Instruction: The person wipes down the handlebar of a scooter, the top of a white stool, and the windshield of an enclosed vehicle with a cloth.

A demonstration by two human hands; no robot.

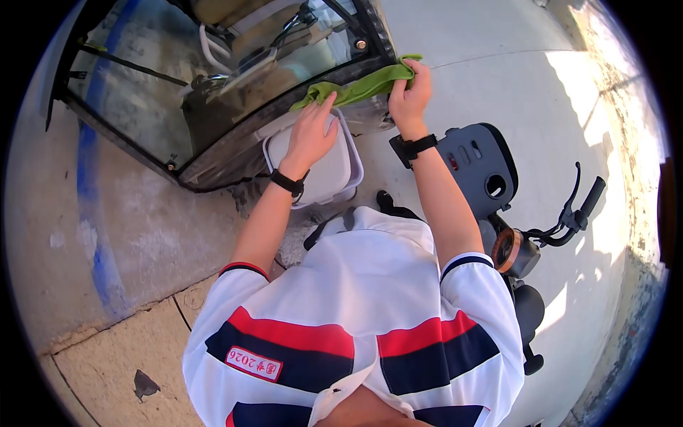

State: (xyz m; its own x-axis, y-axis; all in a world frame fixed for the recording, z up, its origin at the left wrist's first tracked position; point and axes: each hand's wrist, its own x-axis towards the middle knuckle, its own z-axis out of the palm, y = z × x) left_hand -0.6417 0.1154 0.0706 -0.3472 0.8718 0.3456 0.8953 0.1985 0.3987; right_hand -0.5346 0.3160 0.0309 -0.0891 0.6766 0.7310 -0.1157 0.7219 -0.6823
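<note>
A green cloth (pixel 356 90) lies stretched along the dark lower edge of a small vehicle's window frame (pixel 249 121). My left hand (pixel 311 137) reaches its left part, fingers extended and the tips resting against the cloth. At the other end, my right hand (pixel 410 99) is closed around the cloth, thumb and fingers pinching it near the corner of the frame. Both wrists wear black bands. Just below the cloth stands a white plastic tub (pixel 348 160) with a pale flat surface at its top, partly hidden by my left hand and forearm.
Through the vehicle's glass (pixel 235 78) I see a seat and a white curved bar. An electric scooter (pixel 519 249) with a grey front panel (pixel 478 167) and a black handlebar grip (pixel 593 196) stands close to my right arm. A blue stripe (pixel 89 178) marks the concrete at left.
</note>
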